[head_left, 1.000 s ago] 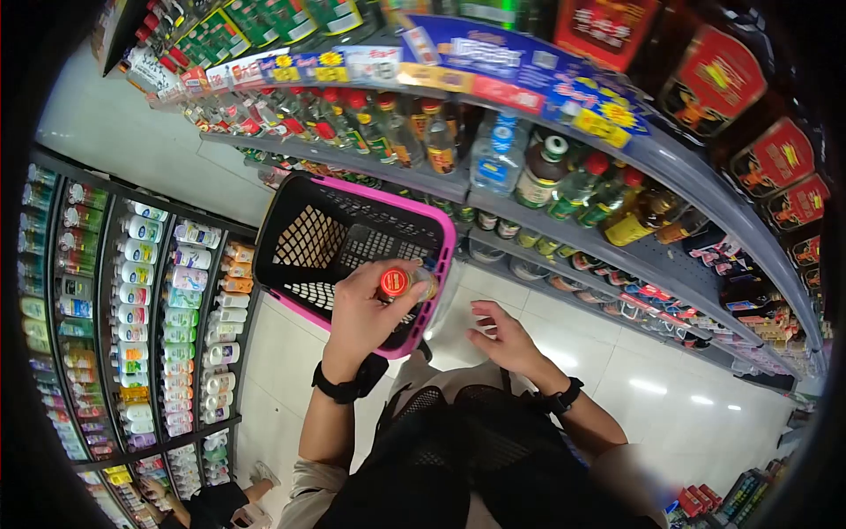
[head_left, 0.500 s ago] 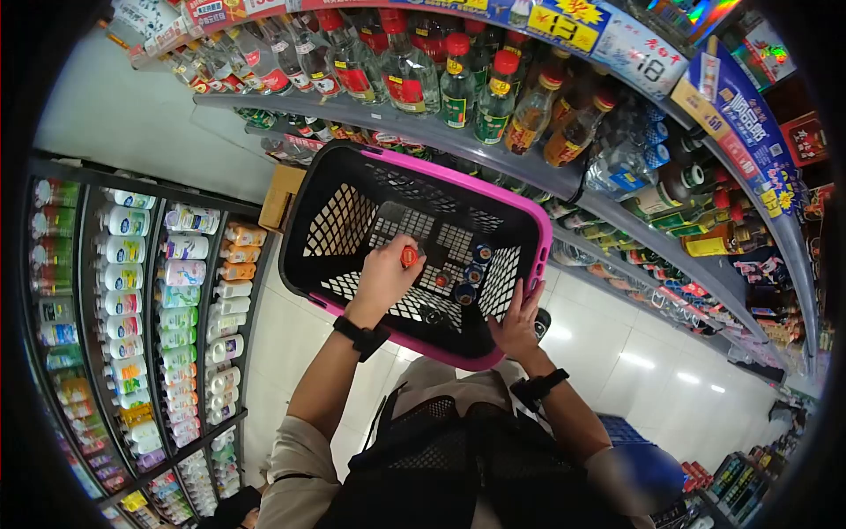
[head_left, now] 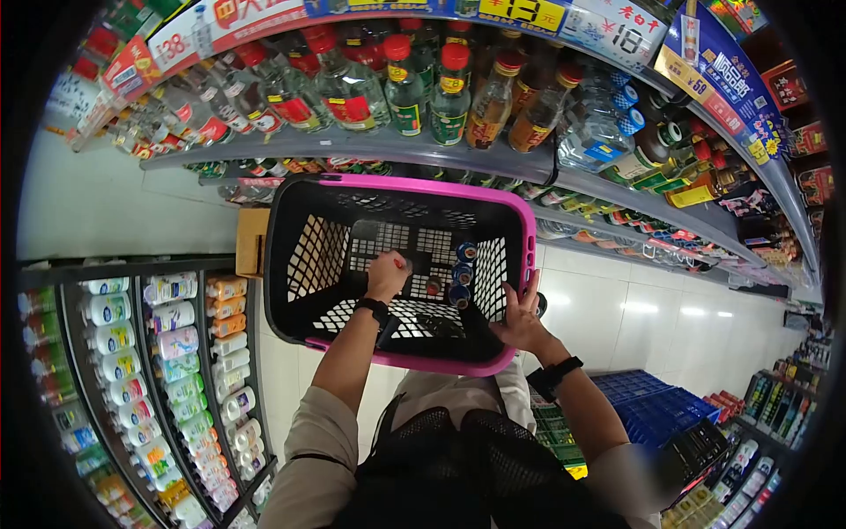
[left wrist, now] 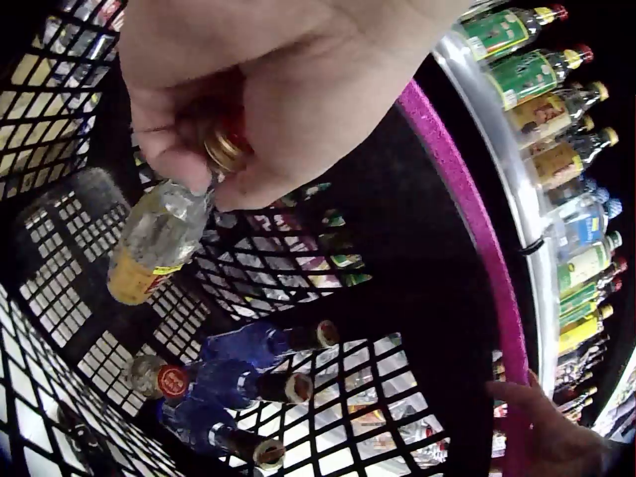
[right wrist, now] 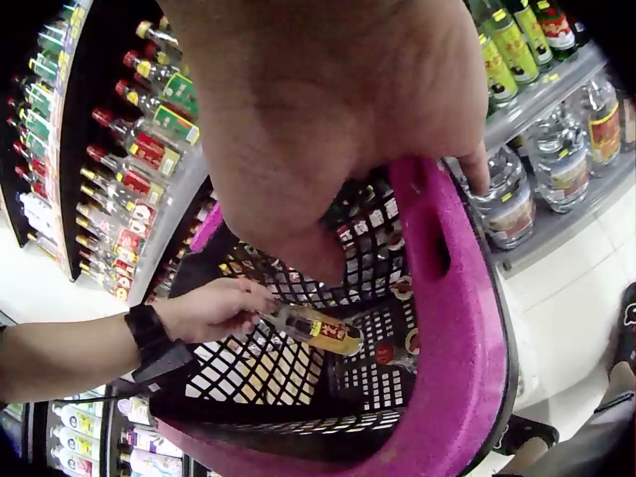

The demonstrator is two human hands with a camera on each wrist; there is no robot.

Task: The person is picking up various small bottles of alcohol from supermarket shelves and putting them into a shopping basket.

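The left hand [left wrist: 248,89] reaches down into the basket with the forearm stretched forward and the wrist bent downward. Its thumb and fingertips pinch the gold cap of a small clear bottle [left wrist: 157,241]. The bottle hangs neck-up and slightly tilted, yellow label low on its body, above the mesh floor and not touching it. From the right wrist view the same bottle [right wrist: 318,330] shows slanting out from that hand [right wrist: 212,310], inside the basket near its middle.

The right hand [head_left: 522,319] is well apart from the left, at the near right side of the basket. Its palm lies over the pink rim [right wrist: 447,328] and its fingers [head_left: 531,289] lie nearly straight along it, pressing rather than wrapping.

The basket [head_left: 300,264] is black lattice, held out in front of the person's chest. On its floor lie several blue bottles [left wrist: 243,346] side by side, and one with a red cap [left wrist: 159,379] beside them.

Beyond the basket runs a shelf [head_left: 379,148] of glass bottles with red caps. To the left stands a rack of white bottles [head_left: 167,339], and blue crates [head_left: 648,401] sit on the floor to the right.
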